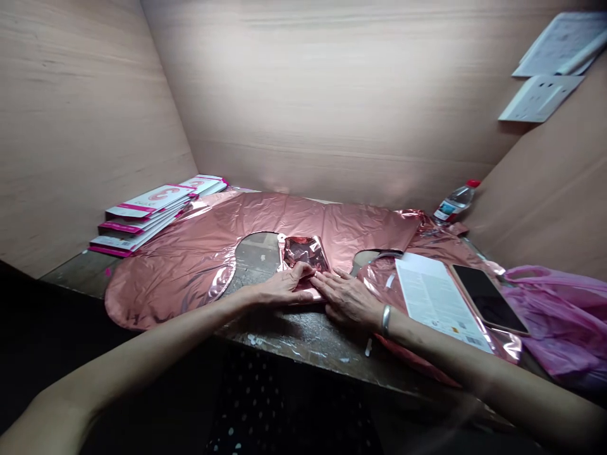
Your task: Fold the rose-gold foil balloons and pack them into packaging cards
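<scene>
I see both hands flat, fingers pressing the small folded foil packet (304,256) mid-surface: left hand (284,287), right hand (348,302). Big pink foil sheet (190,259) beyond lies mostly unfolded; folding looks barely begun.

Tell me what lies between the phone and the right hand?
In the head view, a printed white sheet lies between the phone and the right hand.
</scene>
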`<action>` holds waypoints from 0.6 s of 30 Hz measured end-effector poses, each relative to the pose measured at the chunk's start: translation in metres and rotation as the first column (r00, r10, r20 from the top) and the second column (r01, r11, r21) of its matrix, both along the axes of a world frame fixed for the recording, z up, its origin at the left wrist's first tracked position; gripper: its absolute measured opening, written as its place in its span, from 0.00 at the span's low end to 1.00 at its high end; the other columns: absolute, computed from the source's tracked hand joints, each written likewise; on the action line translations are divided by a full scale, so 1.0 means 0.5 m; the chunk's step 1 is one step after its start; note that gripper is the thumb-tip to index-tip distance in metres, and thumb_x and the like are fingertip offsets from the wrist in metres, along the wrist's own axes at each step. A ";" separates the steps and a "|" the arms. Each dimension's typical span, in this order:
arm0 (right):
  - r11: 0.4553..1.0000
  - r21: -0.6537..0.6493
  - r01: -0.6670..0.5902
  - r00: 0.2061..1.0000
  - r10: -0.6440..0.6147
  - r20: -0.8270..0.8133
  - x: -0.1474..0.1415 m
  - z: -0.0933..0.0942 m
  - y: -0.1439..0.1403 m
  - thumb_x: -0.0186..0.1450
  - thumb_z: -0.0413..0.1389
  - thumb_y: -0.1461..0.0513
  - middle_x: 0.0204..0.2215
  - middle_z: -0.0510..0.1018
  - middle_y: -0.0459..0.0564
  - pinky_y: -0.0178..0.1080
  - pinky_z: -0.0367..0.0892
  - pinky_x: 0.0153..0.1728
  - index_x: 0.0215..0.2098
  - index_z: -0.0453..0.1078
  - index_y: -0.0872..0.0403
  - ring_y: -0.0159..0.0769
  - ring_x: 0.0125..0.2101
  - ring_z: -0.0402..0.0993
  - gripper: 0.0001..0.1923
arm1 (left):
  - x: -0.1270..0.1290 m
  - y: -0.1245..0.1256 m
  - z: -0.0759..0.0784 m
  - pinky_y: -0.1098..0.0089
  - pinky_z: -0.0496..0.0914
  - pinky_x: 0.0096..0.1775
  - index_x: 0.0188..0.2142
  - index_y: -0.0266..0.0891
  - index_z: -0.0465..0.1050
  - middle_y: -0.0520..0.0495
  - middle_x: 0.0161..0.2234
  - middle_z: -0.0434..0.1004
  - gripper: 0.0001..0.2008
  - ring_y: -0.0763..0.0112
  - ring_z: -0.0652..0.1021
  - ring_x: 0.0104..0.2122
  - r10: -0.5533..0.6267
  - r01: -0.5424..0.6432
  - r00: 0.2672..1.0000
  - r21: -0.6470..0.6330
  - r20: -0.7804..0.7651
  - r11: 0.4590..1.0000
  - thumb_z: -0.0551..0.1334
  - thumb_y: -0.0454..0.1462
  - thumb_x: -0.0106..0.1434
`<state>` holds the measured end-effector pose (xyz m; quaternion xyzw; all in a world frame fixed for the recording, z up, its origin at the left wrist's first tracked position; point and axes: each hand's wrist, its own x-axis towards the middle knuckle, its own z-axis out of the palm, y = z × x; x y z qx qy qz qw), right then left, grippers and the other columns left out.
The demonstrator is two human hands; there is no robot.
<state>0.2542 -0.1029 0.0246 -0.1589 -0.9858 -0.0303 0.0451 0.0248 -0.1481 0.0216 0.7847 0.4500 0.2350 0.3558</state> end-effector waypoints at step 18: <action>0.466 -0.869 -0.166 0.920 -0.243 -0.306 0.029 0.011 0.035 0.59 0.63 0.53 0.43 0.78 0.53 0.43 0.68 0.47 0.48 0.75 0.56 0.44 0.44 0.74 0.22 | -0.026 -0.061 0.029 0.66 0.66 0.51 0.53 0.39 0.70 0.45 0.49 0.76 0.27 0.62 0.74 0.50 0.202 0.204 0.777 -0.542 0.596 0.815 0.71 0.39 0.54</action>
